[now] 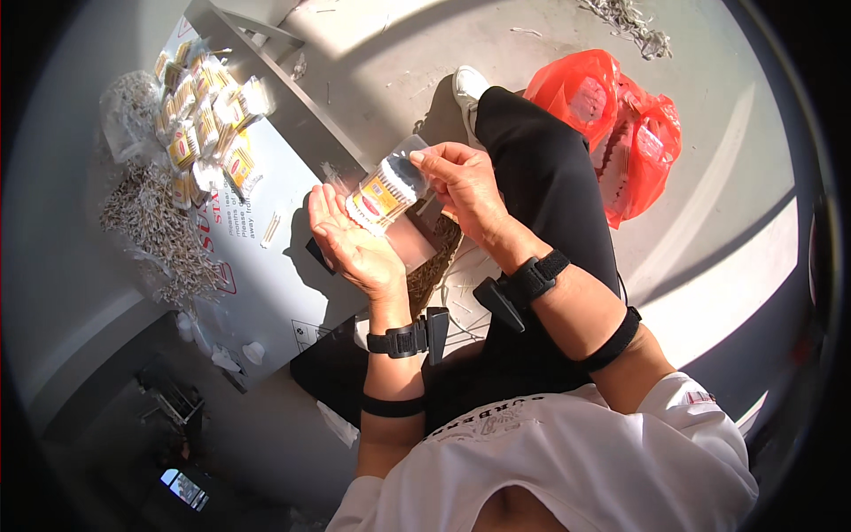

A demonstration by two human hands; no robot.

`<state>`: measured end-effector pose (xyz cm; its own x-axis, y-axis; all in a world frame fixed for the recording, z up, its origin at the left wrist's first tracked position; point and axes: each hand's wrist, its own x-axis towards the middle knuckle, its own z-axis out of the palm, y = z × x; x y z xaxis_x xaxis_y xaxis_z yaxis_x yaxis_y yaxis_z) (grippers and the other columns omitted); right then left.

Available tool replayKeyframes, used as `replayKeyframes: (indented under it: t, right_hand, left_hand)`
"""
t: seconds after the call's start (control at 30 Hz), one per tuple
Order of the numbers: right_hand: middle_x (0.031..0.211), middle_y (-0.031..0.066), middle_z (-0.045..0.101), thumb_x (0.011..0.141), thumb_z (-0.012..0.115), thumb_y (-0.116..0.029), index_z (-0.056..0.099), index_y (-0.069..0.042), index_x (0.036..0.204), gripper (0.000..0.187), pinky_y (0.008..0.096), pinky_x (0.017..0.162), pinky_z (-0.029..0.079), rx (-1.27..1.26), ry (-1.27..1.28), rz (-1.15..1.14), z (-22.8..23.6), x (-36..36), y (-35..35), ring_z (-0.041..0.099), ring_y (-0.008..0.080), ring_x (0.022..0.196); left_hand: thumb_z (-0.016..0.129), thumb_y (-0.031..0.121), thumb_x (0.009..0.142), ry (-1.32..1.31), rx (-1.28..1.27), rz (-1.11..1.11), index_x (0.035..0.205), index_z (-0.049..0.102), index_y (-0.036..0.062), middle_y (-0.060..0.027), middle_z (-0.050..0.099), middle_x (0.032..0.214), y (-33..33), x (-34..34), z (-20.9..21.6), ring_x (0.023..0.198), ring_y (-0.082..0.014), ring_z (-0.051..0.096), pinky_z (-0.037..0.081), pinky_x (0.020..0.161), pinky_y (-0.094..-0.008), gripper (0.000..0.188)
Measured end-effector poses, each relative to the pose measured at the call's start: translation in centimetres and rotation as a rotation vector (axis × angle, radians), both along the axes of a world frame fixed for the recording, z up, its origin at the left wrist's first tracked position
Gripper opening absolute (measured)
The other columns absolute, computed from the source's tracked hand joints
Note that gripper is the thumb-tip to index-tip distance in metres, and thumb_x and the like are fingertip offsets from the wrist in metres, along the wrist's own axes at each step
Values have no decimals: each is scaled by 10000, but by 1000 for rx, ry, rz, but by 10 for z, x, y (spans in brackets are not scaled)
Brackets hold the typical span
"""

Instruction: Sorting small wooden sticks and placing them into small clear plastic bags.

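Observation:
A clear plastic packet of cotton swabs [381, 199] with a yellow label is held tilted in front of me. My right hand [472, 193] pinches its upper corner between thumb and fingers. Palm up beneath the packet's lower end is my left hand [359, 253], its fingers stretched out; whether it bears any weight I cannot tell. To the left, a heap of similar filled packets [208, 111] lies on a printed white board [292, 208]. Beside that heap spreads a large pile of loose cotton swabs [155, 222].
A few loose swabs [270, 229] lie on the board nearer my left hand. Red plastic bags [651, 151] stand on the floor right of my leg. An open carton [434, 270] sits below my hands. More scraps [634, 27] are scattered on the far floor.

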<state>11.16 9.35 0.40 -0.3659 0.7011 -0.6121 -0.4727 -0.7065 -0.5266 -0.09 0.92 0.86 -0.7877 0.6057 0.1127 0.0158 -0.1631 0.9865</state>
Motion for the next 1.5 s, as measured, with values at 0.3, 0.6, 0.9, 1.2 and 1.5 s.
replayKeyframes:
  t: [0.3, 0.6, 0.9, 1.2, 1.5]
  right_hand:
    - [680, 17, 630, 791, 742, 3, 635, -14, 726, 126, 209, 491, 346, 97, -127, 213, -9, 13, -2, 483, 42, 564]
    - [634, -12, 549, 769, 776, -54, 586, -16, 719, 200, 237, 502, 372, -41, -45, 48, 1, 17, 2, 460, 56, 574]
    - [885, 52, 678, 743, 817, -69, 599, 44, 1132, 460, 236, 715, 507, 165, 118, 123, -8, -12, -26, 611, 102, 780]
    - [988, 137, 625, 693, 835, -193, 673, -18, 1058, 436, 362, 783, 491, 133, -129, 137, 4, -19, -42, 625, 268, 889]
    - [888, 126, 594, 699, 816, -212, 663, -93, 1105, 449, 392, 744, 481, 174, -273, 149, 9, -20, -47, 604, 309, 851]
  left_hand:
    - [352, 491, 1018, 87, -83, 3, 1362, 399, -67, -214, 426, 1418, 3, 2, 2, 1352, -325, 369, 257, 1163, -440, 657]
    - [355, 525, 1007, 79, -154, -4, 1397, 340, -86, -229, 353, 1462, 2, 3, 4, 1387, -340, 311, 221, 1182, -446, 725]
    - [416, 489, 994, 70, -175, -34, 1420, 301, -90, -242, 316, 1483, 0, 2, 7, 1399, -359, 289, 202, 1182, -467, 728]
    - [585, 316, 923, 513, -536, -522, 1344, 472, -41, -177, 433, 1458, 9, -40, 30, 1411, -327, 300, 184, 1168, -472, 563]
    - [784, 222, 706, 699, -993, -1287, 1269, 563, 12, -136, 588, 1259, 85, -69, 84, 1127, -248, 530, 438, 928, -360, 640]
